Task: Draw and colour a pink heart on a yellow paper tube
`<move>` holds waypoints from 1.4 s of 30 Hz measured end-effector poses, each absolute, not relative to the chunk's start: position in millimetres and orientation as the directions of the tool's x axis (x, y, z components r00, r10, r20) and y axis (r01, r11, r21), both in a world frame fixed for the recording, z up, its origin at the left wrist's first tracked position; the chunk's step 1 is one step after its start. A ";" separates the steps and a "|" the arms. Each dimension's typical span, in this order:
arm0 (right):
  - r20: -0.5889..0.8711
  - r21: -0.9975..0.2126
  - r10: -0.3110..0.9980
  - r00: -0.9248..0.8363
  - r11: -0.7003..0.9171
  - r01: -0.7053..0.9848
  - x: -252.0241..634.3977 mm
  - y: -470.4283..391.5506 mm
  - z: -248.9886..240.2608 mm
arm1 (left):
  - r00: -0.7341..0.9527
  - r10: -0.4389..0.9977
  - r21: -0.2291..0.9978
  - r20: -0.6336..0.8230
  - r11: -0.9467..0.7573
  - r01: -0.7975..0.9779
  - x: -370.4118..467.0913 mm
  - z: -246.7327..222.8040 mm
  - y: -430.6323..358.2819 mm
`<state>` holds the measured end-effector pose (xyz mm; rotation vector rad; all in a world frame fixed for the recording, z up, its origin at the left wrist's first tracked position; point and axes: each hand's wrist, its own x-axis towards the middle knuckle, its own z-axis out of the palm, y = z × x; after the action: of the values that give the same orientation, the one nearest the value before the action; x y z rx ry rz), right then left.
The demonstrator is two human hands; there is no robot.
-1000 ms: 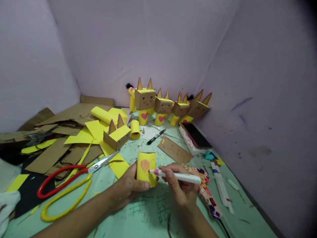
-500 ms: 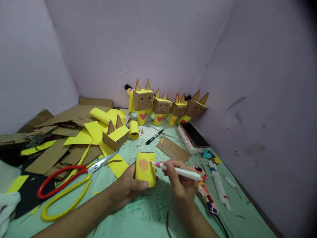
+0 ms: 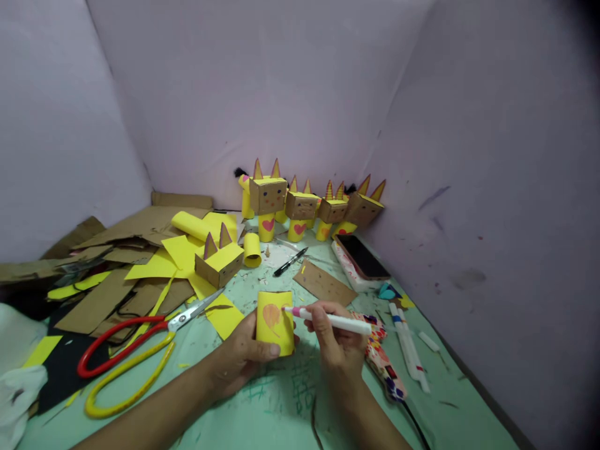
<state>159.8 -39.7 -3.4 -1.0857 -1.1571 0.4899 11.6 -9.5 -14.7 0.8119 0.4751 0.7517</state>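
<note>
My left hand [image 3: 244, 353] is wrapped round a yellow paper tube [image 3: 281, 334], its thumb across the lower front. A heart outline, coloured pinkish orange on its left part, shows on the tube. Between the fingers of my right hand [image 3: 340, 340] is a white marker [image 3: 344, 322] with a pink tip end. That tip meets the tube at the right side of the heart, or hovers just off it; I cannot tell which. A cardboard box head [image 3: 220, 269] with yellow top and two pointed ears sits beyond my left hand, beside another yellow tube [image 3: 252, 253].
Large scissors [image 3: 171, 328] lie partly open at left, by cardboard scraps [image 3: 105, 297] and yellow paper. Several box-headed figures [image 3: 267, 197] stand along the back wall. A black pen [image 3: 290, 261], a cardboard piece [image 3: 323, 282], a phone [image 3: 363, 255], white markers [image 3: 410, 350] and a patterned corded tool [image 3: 387, 369] lie rightward.
The view has shifted slightly. The marker tip stays by the heart's right side, with the marker moved a little. Both hands keep their holds.
</note>
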 end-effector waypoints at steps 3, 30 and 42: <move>0.489 -0.872 0.800 0.346 0.446 0.202 160.9 -40.3 -4.1 | 0.659 0.745 0.780 -0.101 0.470 -0.413 12.4 -14.0 -11.4; 0.512 -0.859 0.781 0.357 0.480 0.179 159.2 -41.8 4.0 | 0.660 0.744 0.774 -0.100 0.476 -0.419 15.8 0.2 -16.3; 0.425 -0.883 0.766 0.482 0.468 0.034 176.4 -35.1 8.1 | 0.609 0.776 0.748 -0.165 0.501 -0.435 13.9 -4.4 -14.2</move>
<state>176.4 -35.1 8.1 -0.9921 -0.9752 0.5496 13.9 -14.2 -4.4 0.7238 0.5302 0.7748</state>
